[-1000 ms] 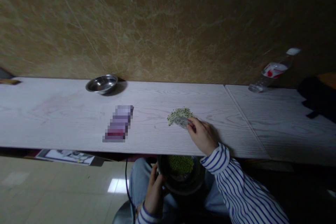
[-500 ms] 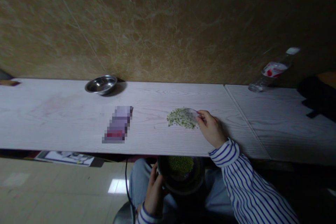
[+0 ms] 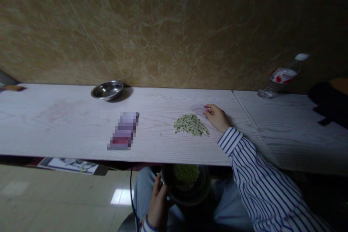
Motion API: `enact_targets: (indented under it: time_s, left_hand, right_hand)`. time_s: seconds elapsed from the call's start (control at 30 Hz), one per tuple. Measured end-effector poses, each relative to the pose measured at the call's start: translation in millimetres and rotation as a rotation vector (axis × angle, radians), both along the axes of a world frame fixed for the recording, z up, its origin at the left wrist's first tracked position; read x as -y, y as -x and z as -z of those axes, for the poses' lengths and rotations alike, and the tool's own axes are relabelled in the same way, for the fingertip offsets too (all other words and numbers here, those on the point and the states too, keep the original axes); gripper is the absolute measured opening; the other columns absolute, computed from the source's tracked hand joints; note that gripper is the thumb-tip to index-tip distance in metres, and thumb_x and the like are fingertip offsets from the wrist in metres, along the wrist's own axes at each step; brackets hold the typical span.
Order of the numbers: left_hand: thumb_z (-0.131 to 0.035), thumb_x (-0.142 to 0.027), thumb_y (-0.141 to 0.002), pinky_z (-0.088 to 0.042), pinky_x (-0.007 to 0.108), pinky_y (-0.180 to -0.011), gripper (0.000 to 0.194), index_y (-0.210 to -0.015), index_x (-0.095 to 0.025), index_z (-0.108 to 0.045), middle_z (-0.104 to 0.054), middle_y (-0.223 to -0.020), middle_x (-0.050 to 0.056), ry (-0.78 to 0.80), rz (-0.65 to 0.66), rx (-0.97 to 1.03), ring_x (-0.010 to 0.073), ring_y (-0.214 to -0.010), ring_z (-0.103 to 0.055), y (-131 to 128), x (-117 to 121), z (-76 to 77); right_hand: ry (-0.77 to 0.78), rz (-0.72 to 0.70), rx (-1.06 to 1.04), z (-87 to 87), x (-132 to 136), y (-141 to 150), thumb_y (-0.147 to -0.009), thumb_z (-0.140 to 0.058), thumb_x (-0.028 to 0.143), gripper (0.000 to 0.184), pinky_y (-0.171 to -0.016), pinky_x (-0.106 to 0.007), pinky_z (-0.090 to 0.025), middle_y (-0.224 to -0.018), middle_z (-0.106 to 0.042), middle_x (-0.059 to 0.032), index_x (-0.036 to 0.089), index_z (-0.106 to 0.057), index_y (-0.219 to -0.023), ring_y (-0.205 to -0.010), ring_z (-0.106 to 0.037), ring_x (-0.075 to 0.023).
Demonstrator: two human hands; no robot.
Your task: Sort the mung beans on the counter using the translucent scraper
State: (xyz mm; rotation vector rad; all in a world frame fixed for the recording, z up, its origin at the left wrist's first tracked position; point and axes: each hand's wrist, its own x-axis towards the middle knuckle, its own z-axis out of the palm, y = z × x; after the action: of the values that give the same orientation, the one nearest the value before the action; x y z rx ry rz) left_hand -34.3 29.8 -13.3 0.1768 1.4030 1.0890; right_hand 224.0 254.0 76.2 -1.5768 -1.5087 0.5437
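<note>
My right hand (image 3: 216,116) pinches the edge of a thin, clear plastic piece (image 3: 198,109), rounded like a small lid or dish, just above the table top. In front of it, a spread of green beans mixed with white grains (image 3: 190,125) lies on the wood. Below the table's front edge, my left hand (image 3: 158,201) grips the left rim of a dark metal bowl (image 3: 187,201) over my lap. Small green beans (image 3: 186,174) cover part of its bottom. The thumb is partly in shadow.
An upturned-rim steel bowl (image 3: 107,90) stands near the wall at back left. A blurred-out flat object, perhaps a phone (image 3: 124,130), lies left of the beans. A tilted plastic bottle (image 3: 282,76) and a dark bag-like thing (image 3: 326,98) are at right. A cable (image 3: 131,188) hangs beside my leg.
My right hand has moved the clear plastic piece up and back, from over the bean pile to behind it. The left hand still holds the bowl. The view has tilted slightly.
</note>
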Motion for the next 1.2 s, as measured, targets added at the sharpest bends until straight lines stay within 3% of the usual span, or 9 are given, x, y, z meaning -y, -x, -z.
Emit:
enact_targets:
  time_s: [0.2,0.4,0.57,0.9,1.07,1.2]
  left_hand:
    - [-0.071,-0.035,-0.069,-0.05,0.032,-0.063,0.064,-0.131,-0.025,-0.058,-0.065,-0.129,0.013,-0.027,-0.006,-0.009,0.0301,-0.102,-0.065,-0.4,1.0,-1.5]
    - [-0.075,-0.039,-0.066,-0.052,0.034,-0.063,0.071,-0.133,-0.024,-0.058,-0.069,-0.123,0.014,-0.025,-0.032,-0.013,0.034,-0.106,-0.065,-1.8,1.7,-0.7]
    - [-0.076,-0.041,-0.065,-0.053,0.035,-0.067,0.075,-0.135,-0.024,-0.056,-0.069,-0.122,0.014,-0.031,-0.028,-0.015,0.0314,-0.103,-0.066,-0.6,2.6,-1.3]
    - [-0.073,-0.034,-0.068,-0.051,0.033,-0.063,0.073,-0.139,-0.026,-0.055,-0.066,-0.128,0.012,-0.045,0.016,-0.026,0.0298,-0.1,-0.065,-1.5,3.3,-11.8]
    - [-0.072,-0.035,-0.069,-0.05,0.032,-0.061,0.068,-0.135,-0.023,-0.058,-0.068,-0.124,0.014,-0.065,0.021,0.007,0.0323,-0.105,-0.065,-3.4,5.5,-15.5]
    - [-0.07,-0.035,-0.072,-0.047,0.028,-0.056,0.068,-0.137,-0.023,-0.054,-0.07,-0.118,0.012,-0.032,0.01,0.0,0.0288,-0.098,-0.067,-5.0,7.0,-22.8]
  right_hand:
    - [0.063,-0.101,-0.098,5.3,-5.6,4.6,-0.075,-0.062,0.016,0.022,-0.058,-0.028,-0.049,-0.062,-0.066,0.0008,0.015,-0.068,-0.096,-0.057,-0.061,-0.0164]
    - [0.106,-0.211,-0.198,4.5,-1.3,5.2,-0.072,-0.064,0.016,0.019,-0.056,-0.026,-0.052,-0.063,-0.067,0.0023,0.018,-0.066,-0.091,-0.057,-0.064,-0.0143]
    - [0.128,-0.278,-0.242,0.7,5.6,6.2,-0.073,-0.067,0.022,0.017,-0.057,-0.028,-0.055,-0.065,-0.069,0.0009,0.019,-0.067,-0.089,-0.06,-0.066,-0.0155]
    - [0.177,-0.349,-0.199,-10.0,20.6,10.9,-0.074,-0.064,0.023,0.02,-0.06,-0.028,-0.052,-0.067,-0.067,0.001,0.017,-0.067,-0.093,-0.062,-0.065,-0.0154]
    - [0.187,-0.371,-0.151,-11.7,26.7,12.3,-0.075,-0.063,0.023,0.022,-0.062,-0.028,-0.049,-0.066,-0.065,0.0018,0.017,-0.068,-0.095,-0.063,-0.063,-0.015]
    - [0.188,-0.377,-0.113,-13.3,31.8,13.1,-0.075,-0.064,0.023,0.023,-0.061,-0.027,-0.047,-0.068,-0.064,0.0013,0.017,-0.069,-0.097,-0.064,-0.061,-0.0146]
